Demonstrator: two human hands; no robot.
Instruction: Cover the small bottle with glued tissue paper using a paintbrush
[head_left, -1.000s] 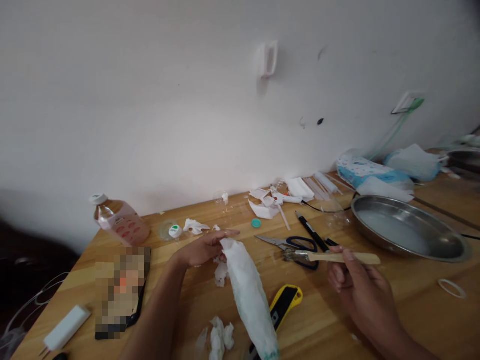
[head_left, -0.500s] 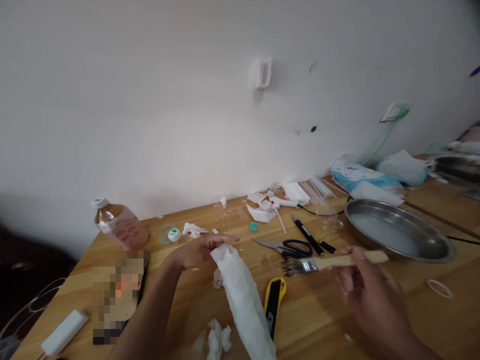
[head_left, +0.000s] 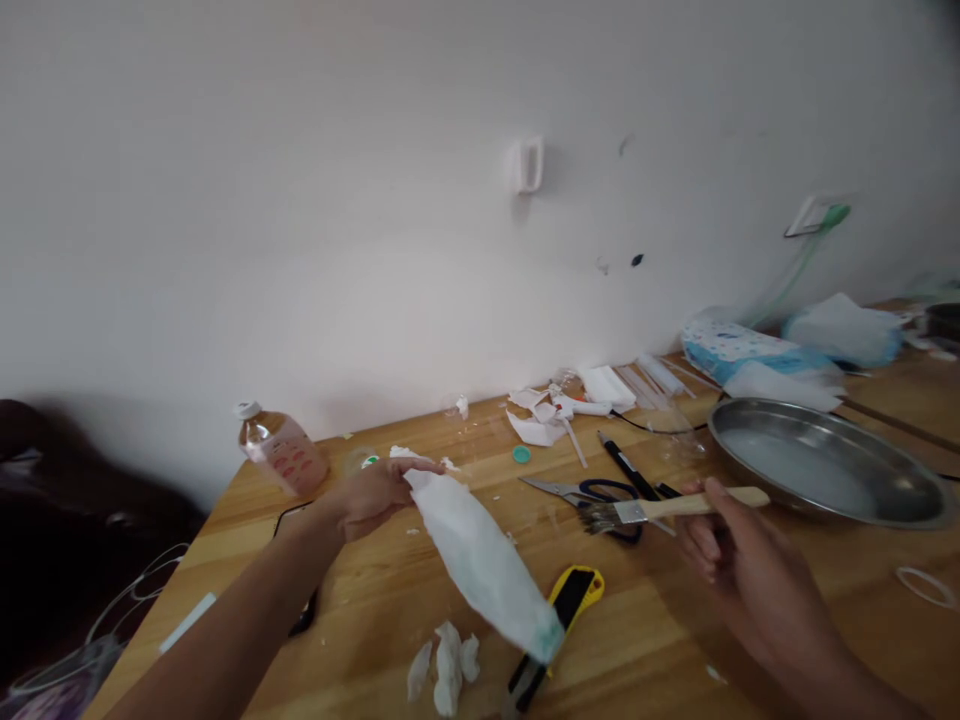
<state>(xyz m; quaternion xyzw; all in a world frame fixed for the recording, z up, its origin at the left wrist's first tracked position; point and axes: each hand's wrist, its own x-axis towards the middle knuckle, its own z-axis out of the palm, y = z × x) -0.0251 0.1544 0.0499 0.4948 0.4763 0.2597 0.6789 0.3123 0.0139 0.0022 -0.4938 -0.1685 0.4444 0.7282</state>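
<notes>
My left hand is closed at the upper end of a long white form wrapped in wet-looking paper. It hangs tilted above the table, its lower end tinted green. How the fingers grip that end is partly hidden. In my right hand a flat paintbrush is held by its pale wooden handle, dark bristles pointing left towards the wrapped form. Beneath the form's lower end lies a yellow and black utility knife. Scissors with dark blue handles lie behind the brush, partly covered by it.
An oval metal dish with cloudy liquid stands at right. A pink bottle is at back left. Crumpled tissue lies in front; a black marker, a glue gun, paper scraps and a tissue pack sit farther back.
The wrapped form has swung up, showing its green-tinted lower end. My left hand has moved slightly left. The brush stays in my right hand; the view has shifted left.
</notes>
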